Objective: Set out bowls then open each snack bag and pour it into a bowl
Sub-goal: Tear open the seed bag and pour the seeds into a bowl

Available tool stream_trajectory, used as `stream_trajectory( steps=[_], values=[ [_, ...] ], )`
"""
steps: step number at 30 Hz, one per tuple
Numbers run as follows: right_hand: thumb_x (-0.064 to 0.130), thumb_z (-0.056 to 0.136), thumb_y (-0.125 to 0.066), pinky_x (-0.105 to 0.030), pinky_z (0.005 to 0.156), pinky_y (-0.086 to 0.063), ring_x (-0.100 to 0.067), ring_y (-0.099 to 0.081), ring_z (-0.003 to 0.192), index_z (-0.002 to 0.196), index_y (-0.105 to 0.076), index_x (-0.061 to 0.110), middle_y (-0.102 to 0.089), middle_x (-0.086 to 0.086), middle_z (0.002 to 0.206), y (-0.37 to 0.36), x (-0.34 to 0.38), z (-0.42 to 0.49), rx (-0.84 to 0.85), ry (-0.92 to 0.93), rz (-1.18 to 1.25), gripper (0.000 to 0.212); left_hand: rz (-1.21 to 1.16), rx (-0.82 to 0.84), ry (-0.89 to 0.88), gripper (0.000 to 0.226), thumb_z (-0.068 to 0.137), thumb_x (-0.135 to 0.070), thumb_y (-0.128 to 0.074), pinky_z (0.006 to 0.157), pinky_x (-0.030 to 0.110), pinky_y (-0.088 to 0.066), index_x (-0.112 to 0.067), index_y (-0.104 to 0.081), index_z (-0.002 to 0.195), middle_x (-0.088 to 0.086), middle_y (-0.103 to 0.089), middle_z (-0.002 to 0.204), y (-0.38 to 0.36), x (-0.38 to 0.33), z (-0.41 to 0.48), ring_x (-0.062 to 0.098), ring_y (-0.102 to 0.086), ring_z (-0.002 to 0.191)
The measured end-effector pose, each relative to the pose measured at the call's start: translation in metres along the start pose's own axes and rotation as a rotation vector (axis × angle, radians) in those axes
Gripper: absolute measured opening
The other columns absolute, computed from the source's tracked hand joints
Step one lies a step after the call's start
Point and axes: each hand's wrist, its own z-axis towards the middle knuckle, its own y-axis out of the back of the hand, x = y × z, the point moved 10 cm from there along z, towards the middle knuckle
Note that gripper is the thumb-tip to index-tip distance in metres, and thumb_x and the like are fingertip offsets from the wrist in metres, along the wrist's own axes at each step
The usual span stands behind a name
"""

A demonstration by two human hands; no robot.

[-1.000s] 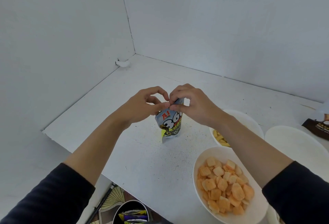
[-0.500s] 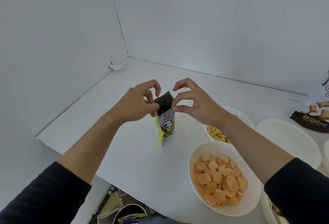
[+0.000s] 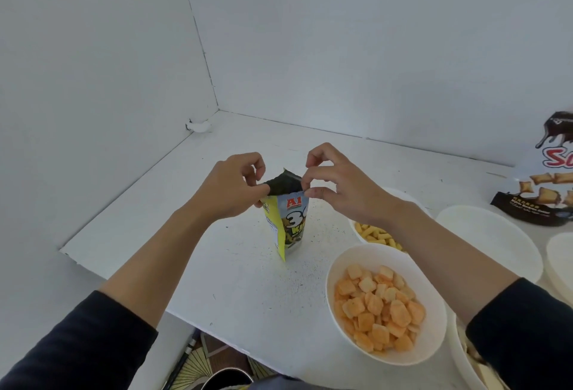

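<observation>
Two hands, left hand (image 3: 229,191) and right hand (image 3: 344,188), hold the snack bag (image 3: 290,222) upright on the bench (image 3: 217,265). I see each hand's fingers (image 3: 313,172) clamped on one side of its opened top. Right of it stand a near bowl of orange squares (image 3: 434,349) and a farther bowl of yellow sticks (image 3: 356,230).

White speckled surface (image 3: 217,265). A snack bag (image 3: 291,225) stands at centre. Lower right is a bowl of orange squares (image 3: 432,340), with a bowl of yellow sticks (image 3: 406,196) above it. Further right are an empty bowl (image 3: 483,244) and a dark bag (image 3: 539,200).
</observation>
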Motion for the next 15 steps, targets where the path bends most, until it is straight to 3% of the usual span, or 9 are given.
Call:
stream_trajectory(
  steps=[4, 7, 9, 12, 15],
  values=[
    [0.020, 0.094, -0.069, -0.015, 0.087, -0.039, -0.005, -0.047, 0.107, 0.093, -0.069, 0.020, -0.045, 0.006, 0.113, 0.000, -0.001, -0.002, -0.016, -0.008, -0.024, 0.001, -0.011, -0.014, 0.029, 0.023, 0.087, -0.010, -0.063, 0.065, 0.035, -0.047, -0.022, -0.045, 0.078, -0.007, -0.055, 0.060, 0.004, 0.009, 0.003, 0.010, -0.075, 0.067],
    [0.021, 0.091, -0.072, -0.029, 0.084, -0.049, -0.009, -0.052, 0.103, 0.092, -0.070, 0.020, -0.049, 0.008, 0.111, 0.001, 0.002, 0.000, -0.038, -0.019, -0.021, 0.002, 0.005, 0.016, 0.043, 0.018, 0.091, -0.014, -0.059, 0.063, 0.033, -0.048, -0.028, -0.049, 0.087, -0.006, -0.062, 0.063, -0.003, 0.008, 0.003, 0.019, -0.074, 0.075],
    [0.023, 0.090, -0.073, -0.034, 0.084, -0.052, -0.010, -0.054, 0.103, 0.091, -0.070, 0.023, -0.050, 0.008, 0.112, 0.001, 0.002, -0.001, -0.065, -0.039, -0.006, 0.002, -0.002, 0.011, 0.053, 0.013, 0.093, -0.017, -0.058, 0.061, 0.029, -0.047, -0.029, -0.053, 0.092, -0.003, -0.068, 0.071, -0.006, 0.008, 0.003, 0.016, -0.074, 0.074],
    [0.029, 0.087, -0.076, -0.030, 0.083, -0.048, -0.010, -0.053, 0.105, 0.089, -0.069, 0.026, -0.048, 0.009, 0.113, -0.002, 0.006, -0.003, -0.117, -0.053, 0.039, 0.008, -0.008, -0.022, 0.038, 0.010, 0.094, -0.019, -0.059, 0.057, 0.026, -0.045, -0.029, -0.055, 0.094, -0.003, -0.071, 0.073, -0.004, 0.007, 0.002, 0.011, -0.073, 0.068],
    [0.037, 0.083, -0.080, -0.028, 0.095, -0.041, -0.013, -0.047, 0.117, 0.088, -0.068, 0.025, -0.044, 0.008, 0.120, -0.007, 0.015, -0.003, -0.164, -0.051, 0.066, 0.017, -0.014, -0.070, 0.005, 0.013, 0.093, -0.020, -0.061, 0.054, 0.028, -0.049, -0.032, -0.055, 0.091, -0.006, -0.070, 0.072, -0.001, 0.006, 0.001, 0.010, -0.071, 0.064]
  ],
)
